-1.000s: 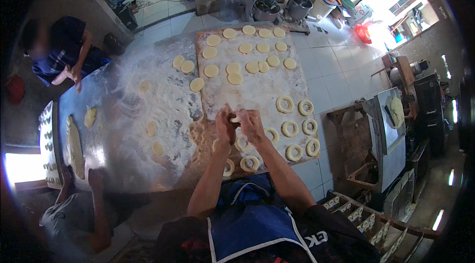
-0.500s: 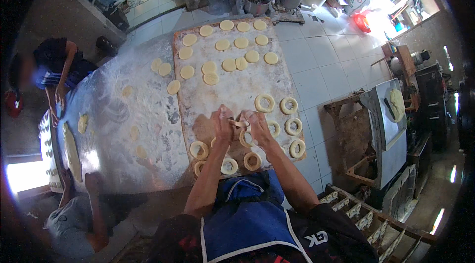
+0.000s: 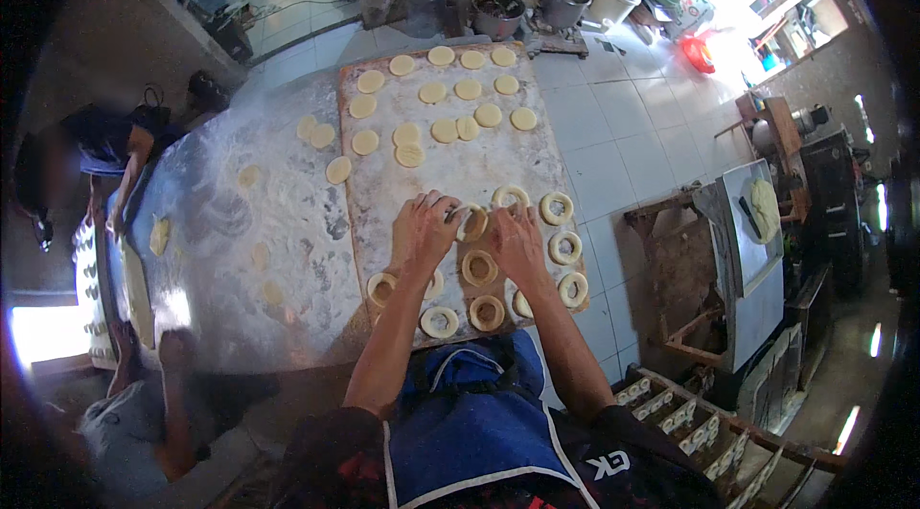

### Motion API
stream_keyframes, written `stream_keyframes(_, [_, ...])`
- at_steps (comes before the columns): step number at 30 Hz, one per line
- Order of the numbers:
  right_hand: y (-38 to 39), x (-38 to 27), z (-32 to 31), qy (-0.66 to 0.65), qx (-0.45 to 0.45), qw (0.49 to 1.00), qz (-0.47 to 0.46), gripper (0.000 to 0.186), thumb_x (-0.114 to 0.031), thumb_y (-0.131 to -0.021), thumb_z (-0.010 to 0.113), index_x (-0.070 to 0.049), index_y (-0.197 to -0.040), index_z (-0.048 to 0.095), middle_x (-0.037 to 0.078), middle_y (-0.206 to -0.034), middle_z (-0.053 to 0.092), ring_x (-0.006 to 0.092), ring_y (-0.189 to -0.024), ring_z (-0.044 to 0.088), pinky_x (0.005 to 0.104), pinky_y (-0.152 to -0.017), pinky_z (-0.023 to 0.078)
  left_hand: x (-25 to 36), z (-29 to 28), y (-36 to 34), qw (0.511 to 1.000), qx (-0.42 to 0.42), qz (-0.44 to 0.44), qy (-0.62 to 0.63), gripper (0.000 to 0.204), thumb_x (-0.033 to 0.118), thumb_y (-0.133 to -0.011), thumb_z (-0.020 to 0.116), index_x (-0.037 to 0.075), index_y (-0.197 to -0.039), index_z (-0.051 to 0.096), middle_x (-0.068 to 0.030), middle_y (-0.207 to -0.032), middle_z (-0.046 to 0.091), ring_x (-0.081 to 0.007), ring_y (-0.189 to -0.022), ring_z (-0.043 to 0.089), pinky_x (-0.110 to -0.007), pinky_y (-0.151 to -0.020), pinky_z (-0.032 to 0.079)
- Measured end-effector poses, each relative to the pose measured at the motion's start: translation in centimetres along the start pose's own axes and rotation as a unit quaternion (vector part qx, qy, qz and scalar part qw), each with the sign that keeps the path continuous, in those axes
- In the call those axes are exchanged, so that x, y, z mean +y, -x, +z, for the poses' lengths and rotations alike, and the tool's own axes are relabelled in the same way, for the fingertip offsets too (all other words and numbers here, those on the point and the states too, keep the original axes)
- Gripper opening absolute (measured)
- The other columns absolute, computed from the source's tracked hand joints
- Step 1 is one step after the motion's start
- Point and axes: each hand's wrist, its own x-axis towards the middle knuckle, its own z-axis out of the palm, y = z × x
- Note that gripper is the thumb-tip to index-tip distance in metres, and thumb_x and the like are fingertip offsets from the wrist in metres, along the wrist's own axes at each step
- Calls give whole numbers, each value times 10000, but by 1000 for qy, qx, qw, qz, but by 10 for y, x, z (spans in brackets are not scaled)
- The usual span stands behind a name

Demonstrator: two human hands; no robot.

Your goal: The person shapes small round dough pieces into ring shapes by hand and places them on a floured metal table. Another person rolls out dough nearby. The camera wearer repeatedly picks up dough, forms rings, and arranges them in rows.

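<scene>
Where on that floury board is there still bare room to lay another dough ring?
The board is bare across its middle band, between the flat dough rounds above and both hands, left hand and right hand, below. The near end is crowded with dough rings.

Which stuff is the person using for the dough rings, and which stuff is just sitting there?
In use: left hand, right hand, dough ring, wooden board, flat dough rounds.
Just sitting: metal pots, red tub, glass jug.
</scene>
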Motion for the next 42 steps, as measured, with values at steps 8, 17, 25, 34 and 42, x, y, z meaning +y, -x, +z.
stream_keyframes(8, [3, -6, -4, 58, 27, 997, -41, 290, -110, -795, 624, -3, -1065, 627, 196, -1013, 635, 381, -1055, 565, 528, -994, 395, -56, -40, 42, 992, 106, -63, -38, 276, 251, -819, 698, 119, -1058, 658, -106, -981, 654, -330, -934, 603, -470, -855, 457])
stream_keyframes(17, [-8, -125, 45, -18, 40, 996, -75, 398, -105, -768, 658, -27, -1153, 594, 209, -1096, 595, 402, -1078, 536, 526, -1000, 390, -235, -179, 138, 890, 226, -242, -315, 331, 113, -848, 676, 53, -1160, 581, -125, -980, 618, -326, -1006, 570, -528, -949, 365])
stream_keyframes(25, [-37, -300, 132, -407, -155, 900, -20, 355, -118, -827, 724, 6, -1139, 606, 181, -1077, 649, 321, -995, 626, 425, -879, 498, -222, -214, 147, 901, 194, -320, 219, 273, 54, -836, 714, 5, -1097, 650, -115, -942, 661, -190, -839, 635, -334, -715, 504])
stream_keyframes(34, [-57, -349, 144, -524, -263, 804, 96, 428, -26, -866, 690, 86, -1235, 506, 150, -991, 682, 174, -913, 659, 316, -794, 547, -211, -236, 171, 819, 155, -311, 457, 270, 94, -873, 707, -41, -1101, 654, -109, -982, 684, -170, -917, 641, -300, -792, 529])
stream_keyframes(42, [-59, -368, 123, -478, -281, 831, 52, 556, 29, -822, 620, -28, -1341, 427, 88, -900, 657, 139, -794, 632, 291, -688, 529, -223, -223, 174, 772, 200, -257, 546, 426, 21, -891, 643, 74, -1255, 428, -111, -1040, 637, -158, -907, 640, -305, -747, 539])
